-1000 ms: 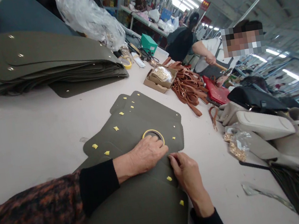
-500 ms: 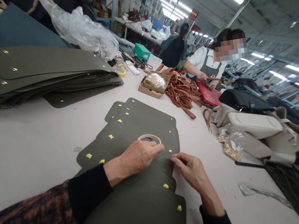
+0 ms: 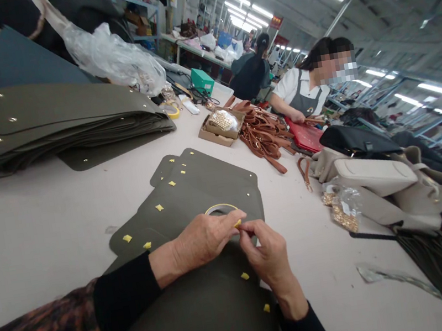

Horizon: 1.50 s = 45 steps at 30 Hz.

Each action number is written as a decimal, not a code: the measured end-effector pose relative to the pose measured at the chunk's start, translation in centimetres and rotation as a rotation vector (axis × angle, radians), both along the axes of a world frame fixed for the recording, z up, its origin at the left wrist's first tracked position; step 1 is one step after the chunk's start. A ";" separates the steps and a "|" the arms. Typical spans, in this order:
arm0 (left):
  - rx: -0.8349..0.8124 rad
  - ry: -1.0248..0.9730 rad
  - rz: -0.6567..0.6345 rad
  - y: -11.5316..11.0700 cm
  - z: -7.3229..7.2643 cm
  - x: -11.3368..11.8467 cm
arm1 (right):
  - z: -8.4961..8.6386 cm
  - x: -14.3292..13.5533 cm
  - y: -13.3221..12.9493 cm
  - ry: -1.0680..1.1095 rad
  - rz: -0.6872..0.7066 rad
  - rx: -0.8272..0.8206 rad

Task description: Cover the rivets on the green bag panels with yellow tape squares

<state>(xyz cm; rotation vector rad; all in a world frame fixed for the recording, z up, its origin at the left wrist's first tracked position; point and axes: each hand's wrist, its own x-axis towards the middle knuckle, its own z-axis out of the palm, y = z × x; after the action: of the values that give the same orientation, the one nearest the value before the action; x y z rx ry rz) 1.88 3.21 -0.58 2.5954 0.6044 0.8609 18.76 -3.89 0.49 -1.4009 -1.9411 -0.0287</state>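
Observation:
A narrow roll of yellow tape (image 3: 219,206) is held in my left hand (image 3: 201,240), whose fingers are closed around its near side. My right hand (image 3: 268,248) pinches at the roll's edge, thumb and forefinger together, close to the left fingertips. The tape end between those fingers is too small to make out. Under both hands lie overlapping olive-green panels (image 3: 210,175), which look like leather. Small yellow tape pieces (image 3: 159,207) are stuck at several spots along their edges, and part of the panels is hidden by my hands and forearms.
A stack of olive panels (image 3: 69,108) lies at the left. Beyond are a cardboard box (image 3: 216,137) with a gold-coloured chain and brown straps (image 3: 264,133). Bags (image 3: 374,177) and bagged chains (image 3: 344,217) crowd the right. A co-worker (image 3: 309,84) handles a red item across the table.
My right hand has moved left and up from the panel's edge to meet the tape roll. The left hand still holds the roll, and the view has shifted slightly.

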 end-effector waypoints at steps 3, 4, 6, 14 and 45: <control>-0.058 0.048 -0.019 0.0 0.5 0.0 | -0.3 -0.2 -0.1 -0.055 -0.041 0.092; -0.058 0.057 -0.014 0.0 0.6 0.0 | -0.3 -0.3 -0.2 -0.059 -0.048 0.105; -0.028 0.065 0.006 0.1 0.8 0.1 | -0.1 -0.4 -0.3 -0.004 -0.083 0.080; 0.267 0.055 0.043 0.4 2.1 1.8 | 1.0 0.1 0.6 0.904 -0.216 -0.477; 0.093 0.329 0.122 4.4 -1.3 2.0 | -2.1 6.0 2.5 0.553 -0.360 -0.688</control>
<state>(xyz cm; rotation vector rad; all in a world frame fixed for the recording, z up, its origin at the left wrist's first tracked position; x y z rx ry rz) 3.90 7.59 -1.84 2.8341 0.8372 0.5068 24.72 -1.41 -1.57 -1.9201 -1.2549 0.8363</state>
